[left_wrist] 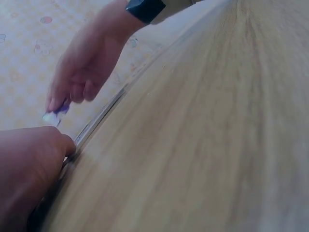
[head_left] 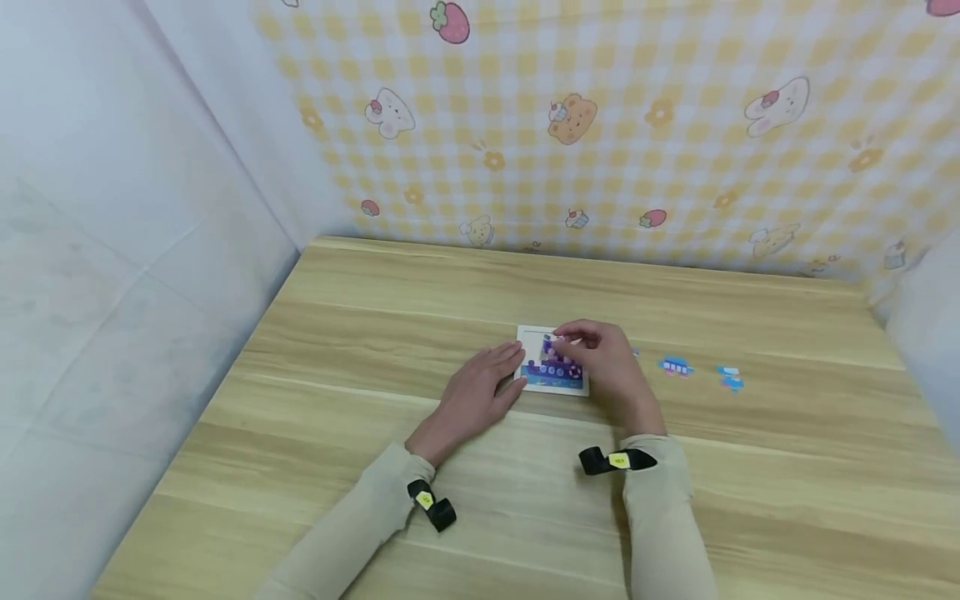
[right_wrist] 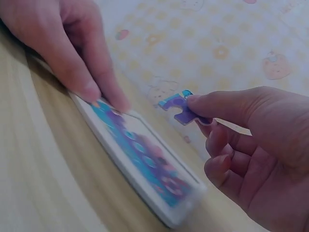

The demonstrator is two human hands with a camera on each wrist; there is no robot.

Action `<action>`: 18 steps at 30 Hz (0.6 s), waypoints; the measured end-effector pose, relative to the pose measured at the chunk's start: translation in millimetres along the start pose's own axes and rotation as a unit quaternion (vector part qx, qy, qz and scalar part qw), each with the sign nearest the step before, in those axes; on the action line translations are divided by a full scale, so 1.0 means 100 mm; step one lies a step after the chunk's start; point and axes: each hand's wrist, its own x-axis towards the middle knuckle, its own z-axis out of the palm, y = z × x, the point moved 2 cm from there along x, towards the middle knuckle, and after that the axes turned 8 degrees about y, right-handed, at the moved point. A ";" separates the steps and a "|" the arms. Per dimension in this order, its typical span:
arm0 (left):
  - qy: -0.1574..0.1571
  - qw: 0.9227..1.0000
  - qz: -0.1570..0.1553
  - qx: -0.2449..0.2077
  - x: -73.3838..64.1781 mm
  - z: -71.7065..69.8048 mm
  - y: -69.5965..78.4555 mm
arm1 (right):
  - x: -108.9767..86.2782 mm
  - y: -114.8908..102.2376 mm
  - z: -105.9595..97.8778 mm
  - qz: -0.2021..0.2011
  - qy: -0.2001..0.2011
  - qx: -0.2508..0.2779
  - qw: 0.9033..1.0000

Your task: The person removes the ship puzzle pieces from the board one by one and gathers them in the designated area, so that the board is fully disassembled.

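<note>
A small white-framed jigsaw puzzle (head_left: 553, 382) lies on the table, its lower part filled with blue and purple pieces. My left hand (head_left: 480, 390) rests against its left edge, fingers fairly straight, the fingertips touching the frame. Over the upper right of the puzzle, my right hand (head_left: 609, 358) pinches a puzzle piece (right_wrist: 177, 107) between thumb and forefinger. That piece is purple with a light blue edge and a rounded notch, held above the board in the right wrist view. The other right fingers curl inward.
Loose puzzle pieces lie right of the board: a blue and pink one (head_left: 677, 367), another (head_left: 731, 378) farther right, and one partly hidden behind the right hand. A yellow checked cloth (head_left: 615, 175) hangs behind the wooden table (head_left: 375, 308). White cloth (head_left: 135, 250) covers the left side.
</note>
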 end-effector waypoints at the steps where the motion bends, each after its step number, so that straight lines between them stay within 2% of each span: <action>1: 0.000 1.000 0.000 -0.002 0.00 0.01 0.00 | -0.02 -0.01 -0.07 -0.004 0.003 -0.011 1.000; 6: -0.008 1.000 -0.005 0.004 -0.02 0.02 -0.04 | -0.14 -0.02 -0.49 -0.026 0.019 -0.053 0.998; 11: -0.010 1.000 -0.001 -0.001 -0.02 0.00 -0.06 | -0.33 0.03 -0.96 -0.032 0.051 -0.081 0.995; 18: -0.004 1.000 0.008 -0.005 0.01 0.02 -0.06 | -0.61 0.22 -1.46 0.009 0.071 -0.111 0.991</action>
